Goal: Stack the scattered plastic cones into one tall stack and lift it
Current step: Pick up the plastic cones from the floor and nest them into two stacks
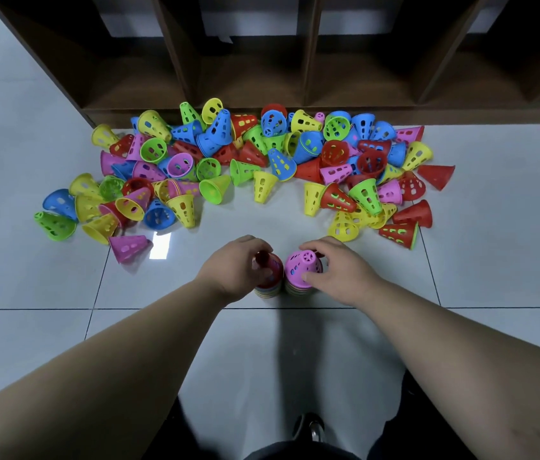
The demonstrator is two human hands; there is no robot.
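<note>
1. Two short stacks are seen side by side on the floor (pixel 29 277), between the hands. The red stack (pixel 271 277) is under the left hand (pixel 235 267), and the pink stack (pixel 301 267) is in the right hand (pixel 338 273).
2. The left hand is curled down over the red stack's tip. The right hand is clamped round the pink stack, thumb on the near wall and fingers behind it.
3. The loose cones (pixel 262 161) are heaped well beyond both hands, against a shelf (pixel 195 78). Most of the task is judged undone.
4. The cones are thin, perforated plastic, so they can be expected to be light, stiff and rather slick. They should nest loosely and may slide apart if tilted.
5. A stack is best taken low, at the wide rims, so that no lower cones drop off. A tall stack would likely sway and want a second hand near the top.
6. The red stack's tip and the left fingertips are hidden under the hand. The count in either stack cannot be made out — only thin coloured rims show at the bases.
7. Whether the two stacks touch cannot be told. Many heaped cones are buried, and the shelf is cut off above.
</note>
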